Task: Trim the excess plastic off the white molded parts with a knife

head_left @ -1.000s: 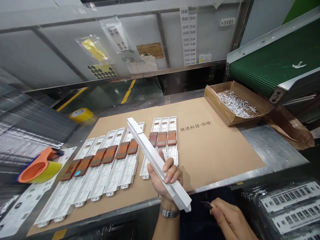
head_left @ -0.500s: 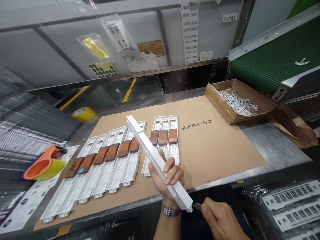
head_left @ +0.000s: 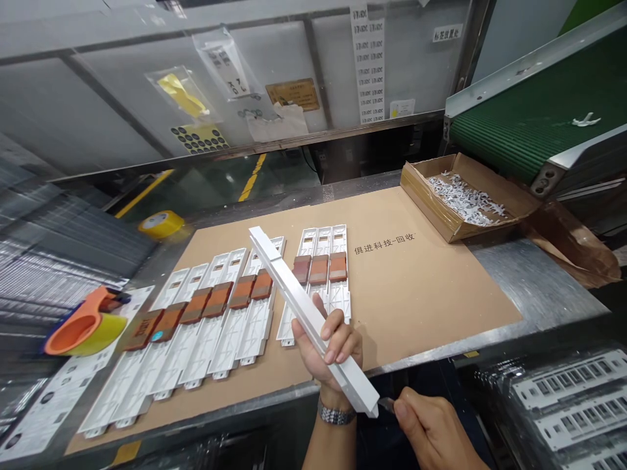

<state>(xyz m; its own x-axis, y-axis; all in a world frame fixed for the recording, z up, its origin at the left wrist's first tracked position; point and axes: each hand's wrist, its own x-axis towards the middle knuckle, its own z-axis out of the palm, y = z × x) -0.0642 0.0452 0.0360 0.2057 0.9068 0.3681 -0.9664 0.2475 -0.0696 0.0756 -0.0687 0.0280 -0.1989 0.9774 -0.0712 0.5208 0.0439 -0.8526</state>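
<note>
Since a second ago the right hand (head_left: 434, 431) has come up from the lower right, and the small dark blade (head_left: 386, 405) pinched in its fingers now meets the near end of the white plastic strip (head_left: 308, 313); over the last half second almost nothing has shifted. That strip is held in the air over the front edge of the bench, its long axis running diagonally: the far end points up and to the left over the laid-out parts, the near end points down and to the right toward the person. The left hand (head_left: 330, 349) grips it below the middle, fingers curled over the top face and pressed close together, thumb behind.

On the brown cardboard mat (head_left: 431, 287) lie two groups of flat white plastic frames (head_left: 220, 320), side by side, each with a brown tape patch (head_left: 319, 269). An open cardboard box (head_left: 465, 202) at the far right of the mat holds a heap of small white plastic offcuts (head_left: 463, 196). An orange tape dispenser (head_left: 83, 323) sits at the left, a yellow tape roll (head_left: 159, 224) behind it.
</note>
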